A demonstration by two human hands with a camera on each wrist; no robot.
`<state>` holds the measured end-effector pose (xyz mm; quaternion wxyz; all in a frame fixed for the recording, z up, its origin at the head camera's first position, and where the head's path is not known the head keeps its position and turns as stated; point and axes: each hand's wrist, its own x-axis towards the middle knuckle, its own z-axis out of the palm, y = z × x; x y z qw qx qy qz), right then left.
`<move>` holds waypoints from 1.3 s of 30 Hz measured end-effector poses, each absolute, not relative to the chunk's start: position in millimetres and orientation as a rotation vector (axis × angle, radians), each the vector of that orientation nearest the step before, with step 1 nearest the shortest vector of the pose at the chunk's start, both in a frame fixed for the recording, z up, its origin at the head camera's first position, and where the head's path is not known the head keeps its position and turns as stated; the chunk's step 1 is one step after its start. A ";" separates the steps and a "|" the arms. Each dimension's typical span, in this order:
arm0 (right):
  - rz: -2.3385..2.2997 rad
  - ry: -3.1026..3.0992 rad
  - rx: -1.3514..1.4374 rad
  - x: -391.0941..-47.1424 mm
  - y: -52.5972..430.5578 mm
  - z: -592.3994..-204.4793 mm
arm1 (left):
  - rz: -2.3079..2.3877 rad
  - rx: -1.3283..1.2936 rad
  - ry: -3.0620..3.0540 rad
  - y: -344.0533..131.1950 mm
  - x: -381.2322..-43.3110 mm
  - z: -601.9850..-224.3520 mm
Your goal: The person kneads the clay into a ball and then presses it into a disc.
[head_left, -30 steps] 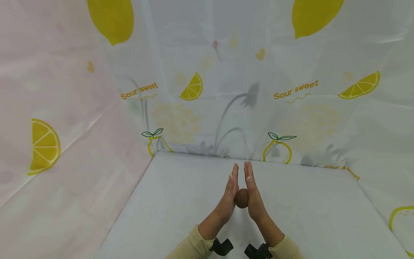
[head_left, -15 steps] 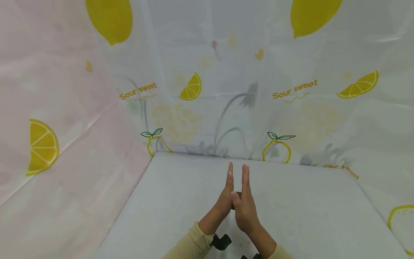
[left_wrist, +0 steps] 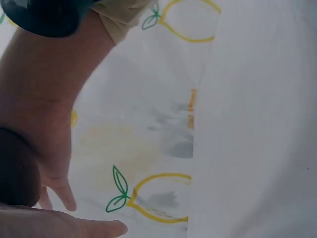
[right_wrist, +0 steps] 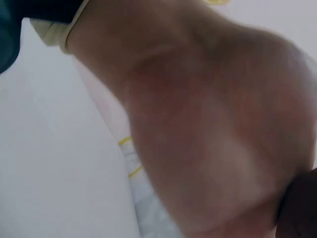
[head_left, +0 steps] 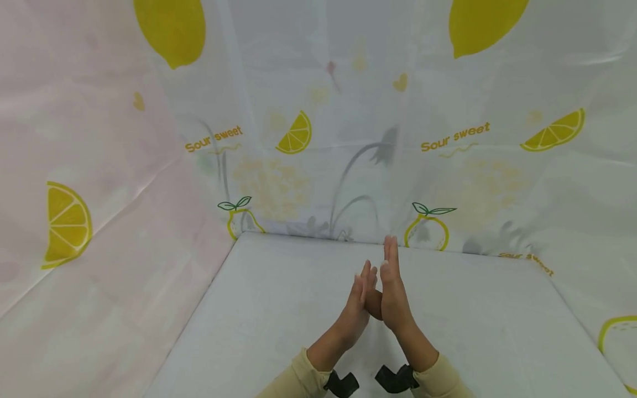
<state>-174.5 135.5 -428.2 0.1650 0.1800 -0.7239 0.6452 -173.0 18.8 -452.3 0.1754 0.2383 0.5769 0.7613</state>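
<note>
A smooth brown ball point(head_left: 374, 304) sits between two facing palms, above the white table. It looks slightly longer than round; whether it is clay or something else, I cannot tell. My left hand point(head_left: 354, 315) lies against its left side, fingers straight and pointing away. Against the other side presses my right hand point(head_left: 396, 301), its straight fingers reaching farther forward than the left ones. In the left wrist view the dark ball point(left_wrist: 17, 171) shows at the left edge, above extended fingers point(left_wrist: 99, 227). The right wrist view has a hand filling the middle and the ball point(right_wrist: 299, 208) at the lower right.
A white table surface point(head_left: 278, 287) spreads under the hands. Lemon-printed sheeting point(head_left: 318, 182) stands along its back and both sides. Black wrist mounts point(head_left: 343, 383) stick out inward below the hands, close to each other.
The right hand first drew back toward me, then slid forward past the left, which moved the opposite way. The ball, mostly covered half a second ago, shows again and looks less round than before.
</note>
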 end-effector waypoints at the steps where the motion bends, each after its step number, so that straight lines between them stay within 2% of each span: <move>1: 1.861 -2.059 0.512 -176.3 137.2 -430.1 | 2.158 0.678 1.629 18.4 -172.6 -451.0; 12: 1.678 -2.169 0.568 -170.1 128.6 -461.0 | 2.189 0.748 1.762 10.0 -181.3 -441.8; 24: 1.345 -2.151 0.620 -152.8 114.3 -455.6 | 2.193 0.664 1.735 16.1 -193.2 -452.9; 32: 1.460 -2.107 0.596 -161.9 122.4 -433.7 | 2.193 0.669 1.710 19.9 -186.0 -456.5; 39: 1.774 -2.075 0.545 -181.5 138.2 -428.0 | 2.146 0.666 1.716 21.4 -177.8 -455.7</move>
